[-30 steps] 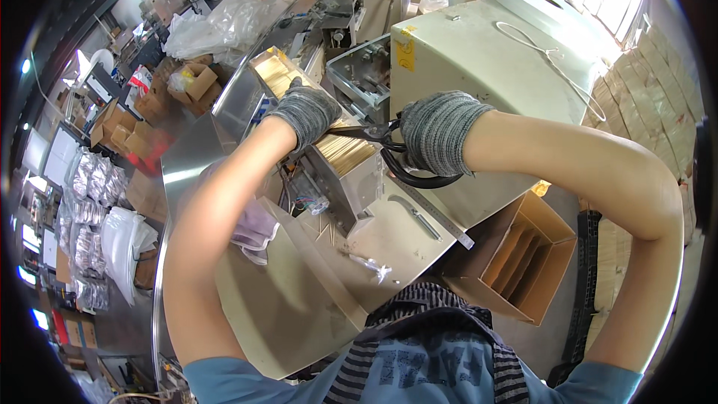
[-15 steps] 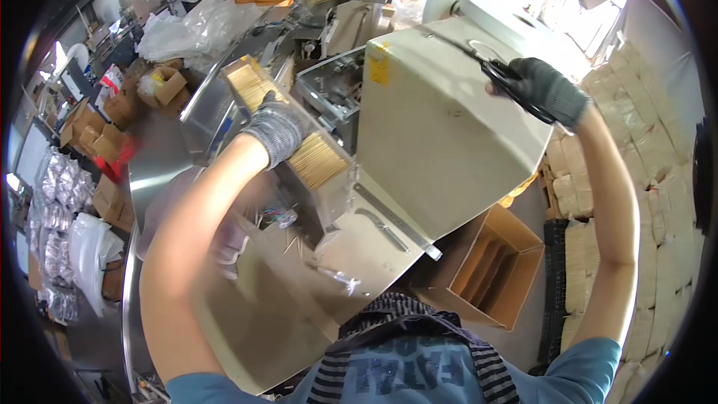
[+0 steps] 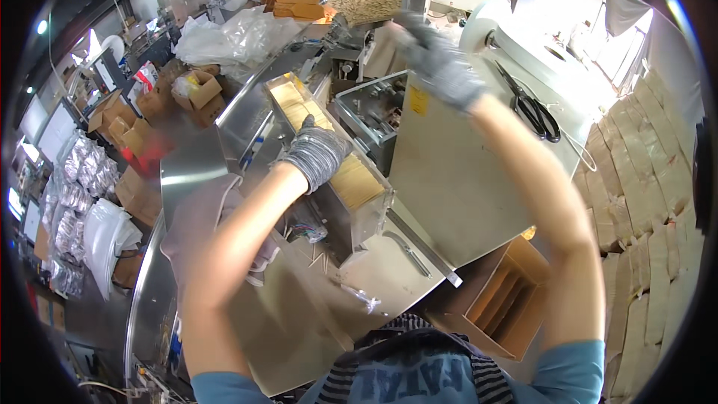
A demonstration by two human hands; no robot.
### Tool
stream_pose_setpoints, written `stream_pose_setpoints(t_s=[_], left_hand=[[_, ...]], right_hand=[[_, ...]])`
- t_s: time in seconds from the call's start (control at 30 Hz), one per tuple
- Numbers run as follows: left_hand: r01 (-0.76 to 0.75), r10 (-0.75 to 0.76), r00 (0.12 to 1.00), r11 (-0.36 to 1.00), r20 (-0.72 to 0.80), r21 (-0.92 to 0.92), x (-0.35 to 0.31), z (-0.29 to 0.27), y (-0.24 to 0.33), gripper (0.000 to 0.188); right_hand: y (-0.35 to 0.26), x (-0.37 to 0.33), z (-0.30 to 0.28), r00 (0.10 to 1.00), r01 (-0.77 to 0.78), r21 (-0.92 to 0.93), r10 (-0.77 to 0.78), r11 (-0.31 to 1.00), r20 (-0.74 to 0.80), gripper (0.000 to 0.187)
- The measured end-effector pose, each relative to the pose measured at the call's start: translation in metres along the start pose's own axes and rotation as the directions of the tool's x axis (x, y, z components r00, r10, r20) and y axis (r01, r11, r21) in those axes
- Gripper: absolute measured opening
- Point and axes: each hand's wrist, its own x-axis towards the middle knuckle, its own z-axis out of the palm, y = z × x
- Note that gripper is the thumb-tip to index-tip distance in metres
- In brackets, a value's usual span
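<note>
My left hand [image 3: 318, 153], in a grey knitted glove, lies across thin pale wooden sticks [image 3: 357, 183] packed in a long metal trough [image 3: 368, 226]. Its thumb is stretched out along the sticks; the other fingers are partly hidden. My right hand [image 3: 443, 67], gloved too, is raised over the near side of the machine parts beyond the trough. Motion smears its fingers, so I cannot make out whether it holds anything. Black-handled scissors [image 3: 532, 108] lie apart from it on top of a large beige machine housing [image 3: 464, 172].
An open metal box [image 3: 374, 116] with small parts sits between trough and housing. A curved metal tool [image 3: 407, 253] lies on the near plate. An open carton [image 3: 497, 295] stands below right. Stacked wrapped bundles [image 3: 651, 254] line the right; clear plastic bags [image 3: 232, 34] lie far left.
My right hand has let go of the scissors, leaving them on the housing, and has swung left toward the machine parts. My left hand stays on the sticks. The whole view has shifted slightly.
</note>
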Motion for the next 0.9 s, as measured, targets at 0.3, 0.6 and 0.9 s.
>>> stream_pose_setpoints(t_s=[0.3,0.6,0.9], left_hand=[[0.178,-0.179,0.984,0.938,0.024,-0.298,0.004,0.035,-0.004,0.021],[0.357,-0.418,0.908,0.816,-0.037,-0.455,-0.01,0.033,-0.007,0.021],[-0.014,-0.651,0.683,-0.466,0.332,-0.885,0.043,0.054,-0.08,0.012]], right_hand=[[0.102,0.099,0.209,0.82,-0.421,0.88,0.509,0.222,0.264,0.064],[0.109,0.093,0.224,0.876,-0.447,0.812,0.369,0.377,0.311,0.086],[0.162,0.095,0.216,0.826,-0.478,0.725,0.535,0.496,0.179,0.08]])
